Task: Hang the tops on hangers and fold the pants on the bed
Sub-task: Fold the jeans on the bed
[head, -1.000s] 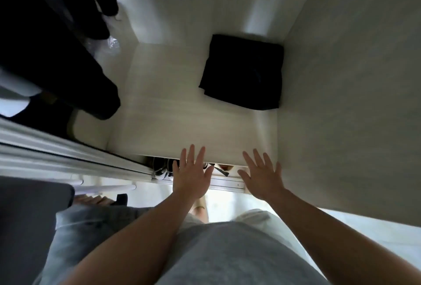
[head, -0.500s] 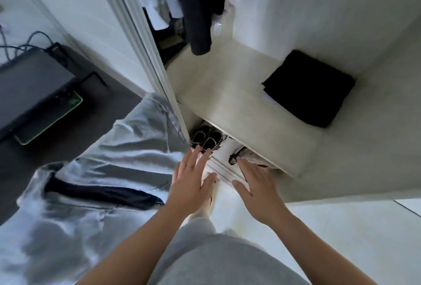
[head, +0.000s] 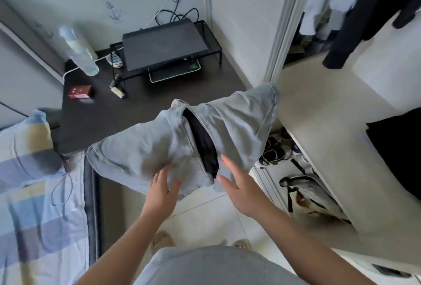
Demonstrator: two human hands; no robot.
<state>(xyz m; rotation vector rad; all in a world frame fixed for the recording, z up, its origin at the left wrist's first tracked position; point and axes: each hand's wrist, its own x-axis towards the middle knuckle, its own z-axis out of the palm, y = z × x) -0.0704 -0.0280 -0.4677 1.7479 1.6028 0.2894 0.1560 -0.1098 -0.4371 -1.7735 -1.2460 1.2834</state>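
Now you are reaching both hands forward with nothing held in either. Your left hand (head: 162, 185) is spreading its fingers loosely, the tips overlapping the near edge of the pale jeans (head: 145, 148); whether they are touching the cloth I cannot tell. Your right hand (head: 241, 185) is holding its fingers straight and slightly apart, just beside the same garment's right-hand fold.

The jeans are lying directly ahead of both hands, draped over the near corner of the dark tabletop (head: 127, 116) and hanging off its edge. A strip of black fabric (head: 202, 141) is showing between their two folds, just beyond your right fingertips.

Left of your left hand, the bed (head: 34, 205) is showing its blue and yellow checked cover. Right of your right hand, a folded black garment (head: 396, 155) is lying on a pale wardrobe shelf (head: 319, 107), with shoes (head: 273, 151) sitting below it. Far ahead of the hands, a clear bottle (head: 78, 52), a red box (head: 80, 91) and a black stand (head: 164, 45) are sitting on the tabletop.
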